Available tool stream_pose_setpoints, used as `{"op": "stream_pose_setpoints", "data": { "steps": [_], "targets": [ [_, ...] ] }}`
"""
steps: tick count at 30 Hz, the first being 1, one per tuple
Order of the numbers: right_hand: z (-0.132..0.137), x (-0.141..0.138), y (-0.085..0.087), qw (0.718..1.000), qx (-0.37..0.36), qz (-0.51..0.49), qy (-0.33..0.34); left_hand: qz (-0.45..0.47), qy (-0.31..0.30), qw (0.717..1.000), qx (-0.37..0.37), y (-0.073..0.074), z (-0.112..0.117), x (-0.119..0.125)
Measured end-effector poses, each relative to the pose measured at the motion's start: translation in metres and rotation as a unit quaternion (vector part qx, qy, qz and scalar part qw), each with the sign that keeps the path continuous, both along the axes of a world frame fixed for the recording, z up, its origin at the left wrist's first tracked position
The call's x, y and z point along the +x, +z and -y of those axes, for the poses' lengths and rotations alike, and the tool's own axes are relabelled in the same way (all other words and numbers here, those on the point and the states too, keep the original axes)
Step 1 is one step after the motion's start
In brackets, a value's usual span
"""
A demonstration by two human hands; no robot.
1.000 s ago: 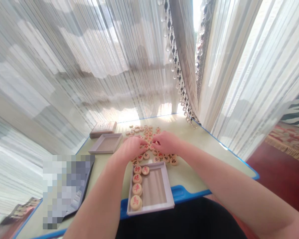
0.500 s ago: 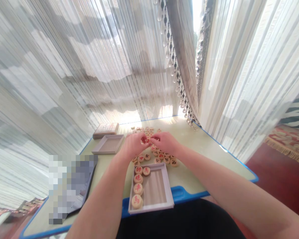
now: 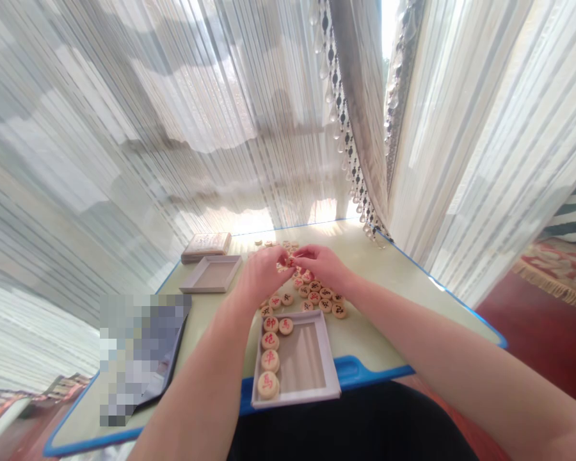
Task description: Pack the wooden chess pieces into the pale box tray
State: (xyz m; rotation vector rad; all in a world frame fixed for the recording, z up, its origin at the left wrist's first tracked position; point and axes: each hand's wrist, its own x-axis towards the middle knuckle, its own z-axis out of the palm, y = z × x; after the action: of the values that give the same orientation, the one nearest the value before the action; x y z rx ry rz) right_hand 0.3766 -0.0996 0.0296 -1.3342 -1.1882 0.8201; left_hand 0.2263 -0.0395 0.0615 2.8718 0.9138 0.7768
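My left hand [image 3: 265, 270] is over the pile of Chinese chess pieces, slightly blurred. Its thumb and fingers curve with a gap between them. Opposite it, my right hand [image 3: 325, 267] has its fingertips closed on a round wooden Chinese chess piece [image 3: 291, 262] with a red character. Loose pieces [image 3: 314, 298] with red or black characters lie below and behind both hands. In front of me, a shallow white box [image 3: 333, 368] holds a column of red pieces [image 3: 269, 360] along its left side, plus one red piece [image 3: 286, 326] beside the top one.
A white box lid or tray [image 3: 187, 288] stands at the back left, near a stacked box [image 3: 205, 247]. On the left lies a dark-edged, pixelated flat object [image 3: 166, 358]. The pale table [image 3: 403, 307] has a blue rim. Sheer curtains [image 3: 249, 128] hang behind it.
My hands have come slightly apart, and a red-character piece now shows at my right fingertips. The whole view has shifted a little. The pieces in the white box are unchanged.
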Motion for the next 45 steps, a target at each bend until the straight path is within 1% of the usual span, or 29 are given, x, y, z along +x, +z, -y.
{"op": "stream_pose_setpoints", "data": {
  "steps": [4, 10, 15, 17, 18, 20, 21, 23, 25, 27, 29, 30, 32, 34, 36, 37, 38, 39, 42, 43, 44, 45],
  "targets": [
    [0.002, 0.001, 0.004, 1.0, -0.024, -0.003, -0.013, 0.004, -0.004, 1.0, 0.015, -0.001, -0.001, 0.001],
    [0.003, 0.002, 0.006, 1.0, -0.01, -0.015, 0.0, 0.015, -0.01, 1.0, 0.022, 0.001, 0.002, 0.002],
    [0.001, 0.006, 0.002, 0.999, -0.035, 0.027, 0.021, 0.024, -0.004, 1.0, 0.01, 0.0, 0.003, 0.005],
    [-0.001, 0.009, -0.001, 0.998, -0.038, 0.047, 0.03, 0.027, -0.01, 1.0, 0.005, -0.001, 0.002, 0.007],
    [-0.002, 0.009, -0.003, 0.997, -0.031, 0.067, 0.028, 0.032, -0.012, 0.999, 0.004, -0.001, 0.001, 0.007],
    [-0.002, 0.01, -0.004, 0.989, 0.002, 0.145, 0.006, 0.047, -0.013, 0.999, 0.006, -0.002, 0.0, 0.007],
    [-0.001, 0.01, -0.004, 0.98, 0.023, 0.197, -0.012, 0.056, -0.012, 0.998, 0.008, -0.002, -0.001, 0.007],
    [0.003, 0.009, -0.003, 0.952, 0.062, 0.298, -0.042, 0.075, -0.012, 0.997, 0.015, -0.002, -0.002, 0.005],
    [0.007, 0.006, -0.001, 0.928, 0.086, 0.359, -0.053, 0.087, -0.014, 0.996, 0.023, -0.001, -0.004, 0.004],
    [0.011, 0.003, 0.001, 0.918, 0.101, 0.379, -0.05, 0.093, -0.01, 0.995, 0.029, -0.002, -0.006, 0.002],
    [0.014, -0.001, 0.005, 0.916, 0.113, 0.384, -0.039, 0.095, 0.008, 0.995, 0.033, -0.005, -0.008, 0.0],
    [0.015, -0.002, 0.008, 0.916, 0.117, 0.383, -0.033, 0.099, 0.021, 0.994, 0.034, -0.006, -0.01, -0.001],
    [0.02, -0.006, 0.015, 0.92, 0.114, 0.375, -0.026, 0.107, 0.073, 0.991, 0.031, -0.009, -0.011, -0.002],
    [0.027, -0.01, 0.021, 0.933, 0.101, 0.342, -0.04, 0.099, 0.123, 0.987, 0.003, -0.009, -0.011, -0.003],
    [0.039, -0.014, 0.023, 0.949, 0.091, 0.296, -0.059, 0.098, 0.14, 0.985, -0.016, -0.006, -0.01, -0.005],
    [0.047, -0.016, 0.021, 0.955, 0.091, 0.274, -0.071, 0.102, 0.142, 0.984, -0.029, -0.004, -0.009, -0.006],
    [0.054, -0.018, 0.016, 0.959, 0.09, 0.257, -0.076, 0.107, 0.143, 0.983, -0.047, -0.002, -0.008, -0.007],
    [0.062, -0.02, 0.01, 0.96, 0.098, 0.243, -0.102, 0.109, 0.137, 0.982, -0.074, 0.0, -0.007, -0.009],
    [0.082, -0.027, -0.012, 0.953, 0.127, 0.218, -0.165, 0.104, 0.096, 0.972, -0.19, 0.0, -0.002, -0.017],
    [0.087, -0.029, -0.018, 0.953, 0.125, 0.215, -0.172, 0.103, 0.078, 0.965, -0.228, -0.002, 0.001, -0.021],
    [0.091, -0.031, -0.023, 0.952, 0.119, 0.234, -0.158, 0.116, 0.068, 0.961, -0.24, -0.006, 0.004, -0.025],
    [0.094, -0.033, -0.027, 0.95, 0.115, 0.258, -0.136, 0.141, 0.071, 0.96, -0.233, -0.011, 0.009, -0.029]
  ]
}}
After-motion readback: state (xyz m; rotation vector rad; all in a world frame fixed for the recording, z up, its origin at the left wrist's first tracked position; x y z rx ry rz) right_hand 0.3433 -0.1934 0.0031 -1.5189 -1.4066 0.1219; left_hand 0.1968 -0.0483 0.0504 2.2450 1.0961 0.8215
